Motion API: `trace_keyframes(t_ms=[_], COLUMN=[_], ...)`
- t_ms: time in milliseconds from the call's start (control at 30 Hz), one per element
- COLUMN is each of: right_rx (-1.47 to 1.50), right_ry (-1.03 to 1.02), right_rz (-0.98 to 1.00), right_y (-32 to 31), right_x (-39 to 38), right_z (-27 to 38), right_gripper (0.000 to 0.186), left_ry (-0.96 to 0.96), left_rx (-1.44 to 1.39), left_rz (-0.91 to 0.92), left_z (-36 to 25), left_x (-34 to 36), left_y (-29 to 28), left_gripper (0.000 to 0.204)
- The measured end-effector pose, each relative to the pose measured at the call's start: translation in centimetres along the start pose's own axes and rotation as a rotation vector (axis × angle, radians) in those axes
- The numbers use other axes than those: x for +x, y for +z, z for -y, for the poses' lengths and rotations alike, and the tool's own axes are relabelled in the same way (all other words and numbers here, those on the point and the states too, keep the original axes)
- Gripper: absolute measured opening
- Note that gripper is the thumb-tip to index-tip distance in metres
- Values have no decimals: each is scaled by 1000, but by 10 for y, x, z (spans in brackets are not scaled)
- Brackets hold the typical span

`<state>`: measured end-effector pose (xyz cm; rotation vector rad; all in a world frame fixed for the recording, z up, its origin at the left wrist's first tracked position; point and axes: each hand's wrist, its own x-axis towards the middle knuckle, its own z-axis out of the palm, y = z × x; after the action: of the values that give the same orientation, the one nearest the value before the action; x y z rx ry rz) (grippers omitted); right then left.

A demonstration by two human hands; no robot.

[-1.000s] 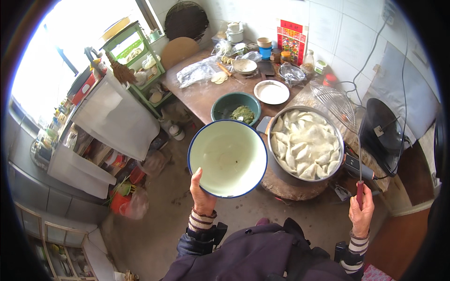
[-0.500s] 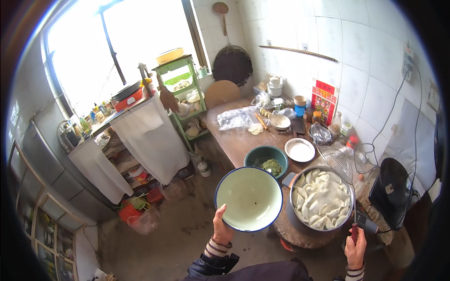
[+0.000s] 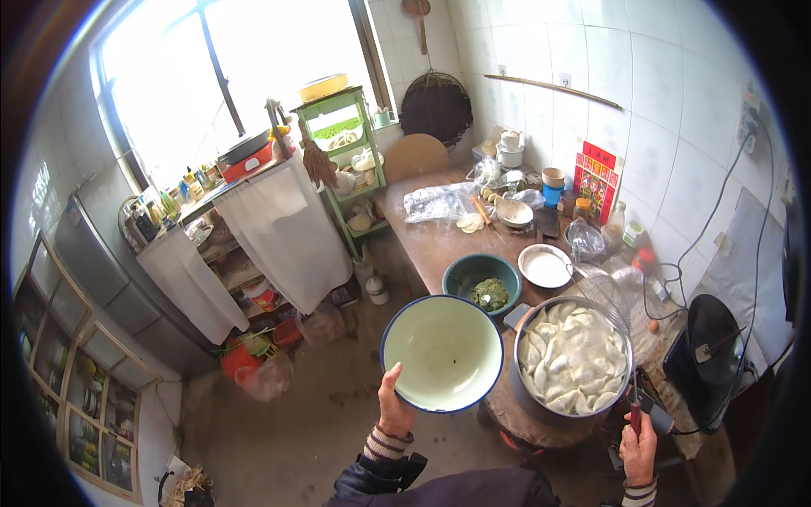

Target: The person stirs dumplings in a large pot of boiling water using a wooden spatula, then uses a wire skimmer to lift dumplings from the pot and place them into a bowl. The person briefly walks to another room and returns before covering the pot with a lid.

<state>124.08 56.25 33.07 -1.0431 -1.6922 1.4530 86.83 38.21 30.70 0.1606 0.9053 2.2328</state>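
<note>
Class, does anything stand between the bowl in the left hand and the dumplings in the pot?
Only the left rim of the pot; nothing else visible stands between bowl and dumplings. The strainer is at the pot's right.

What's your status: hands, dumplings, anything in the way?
Left hand holding blue-rimmed bowl. Right hand gripping strainer by red handle. Dumplings filling pot. Strainer overlaps pot's far-right edge in view.

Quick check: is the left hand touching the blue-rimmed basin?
Touching. The head view shows the left hand gripping the blue-rimmed basin at its lower left, thumb lapped over the edge.
</note>
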Motion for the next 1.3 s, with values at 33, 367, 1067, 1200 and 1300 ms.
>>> trace_keyframes(t_ms=[33, 367, 1067, 1200, 1300], right_rx=[-58, 66, -93, -162, -214], right_ry=[-6, 169, 484, 488, 451], right_rz=[2, 52, 452, 484, 504], right_y=[-1, -27, -87, -92, -96], right_x=[0, -9, -28, -25, -22], right_z=[2, 8, 12, 14, 14], right_gripper=[29, 21, 30, 30, 30], left_ry=[10, 88, 26, 21, 38], left_rx=[-8, 77, 79, 64, 69], left_rz=[23, -20, -8, 25, 8], left_z=[3, 18, 31, 31, 30], left_x=[-1, -2, 1, -2, -4], left_y=[2, 12, 21, 18, 16], left_gripper=[49, 48, 45, 45, 45])
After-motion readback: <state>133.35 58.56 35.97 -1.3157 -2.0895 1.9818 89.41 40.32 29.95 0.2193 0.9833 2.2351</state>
